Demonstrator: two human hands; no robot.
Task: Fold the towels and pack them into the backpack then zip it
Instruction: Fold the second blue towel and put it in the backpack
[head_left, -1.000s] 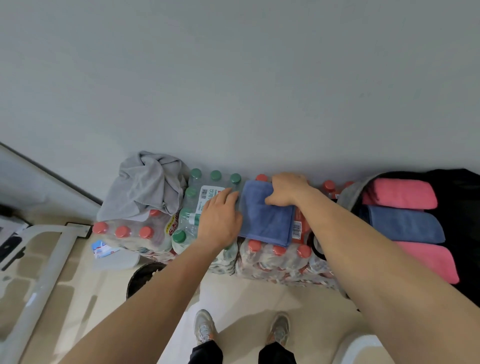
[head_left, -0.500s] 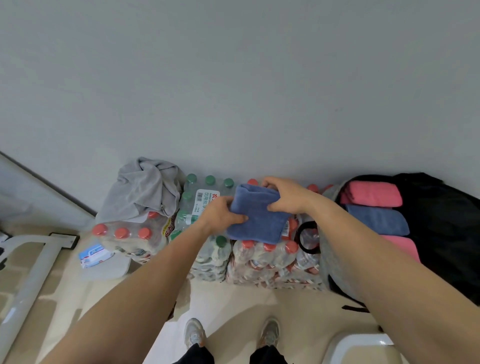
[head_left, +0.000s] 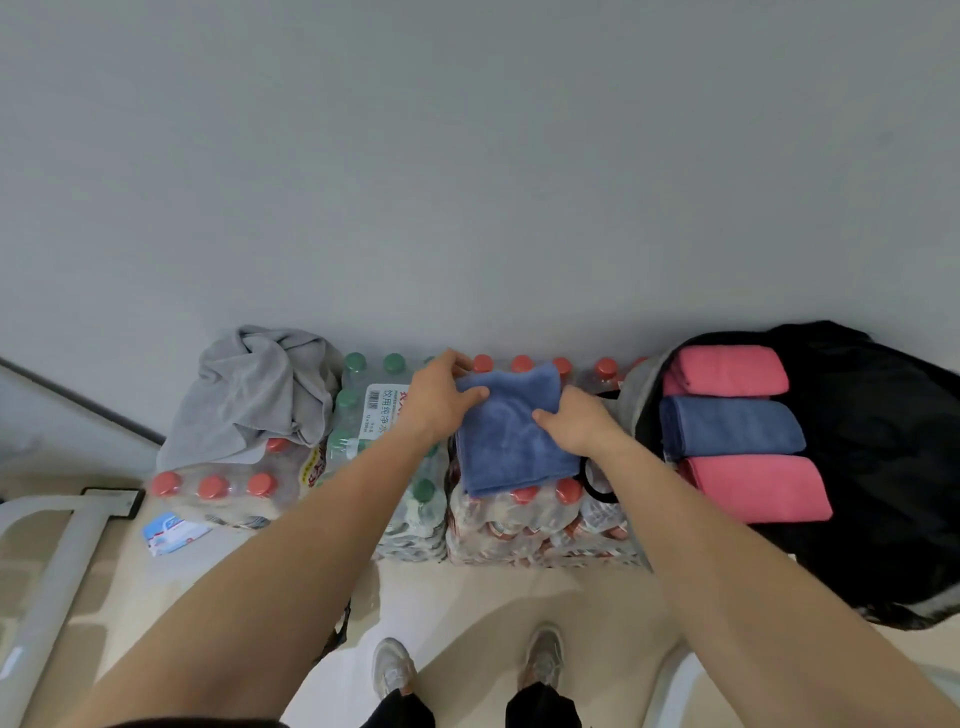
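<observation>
Blue towel (head_left: 511, 441) lies folded on top of a pack of red-cap bottles (head_left: 524, 525), in the middle, next to the wall. The left hand (head_left: 436, 400) holds its far left corner, with the thumb on top and the fingers curled over the edge. The right hand (head_left: 574, 426) pinches its right edge with the thumb on top. Its other fingers are tucked out of sight.

Just to the right sits the black backpack (head_left: 883, 467), wide open. Three folded towels lie inside it, side by side: a pink towel (head_left: 727, 370) at the back, a darker blue one (head_left: 730, 426) in the middle, and a second pink towel (head_left: 758, 488) at the front.

On the left, a grey towel (head_left: 254, 395) lies in a crumpled heap on another pack of bottles (head_left: 218, 491). A pack of green-cap bottles (head_left: 363, 405) stands between the two packs.
</observation>
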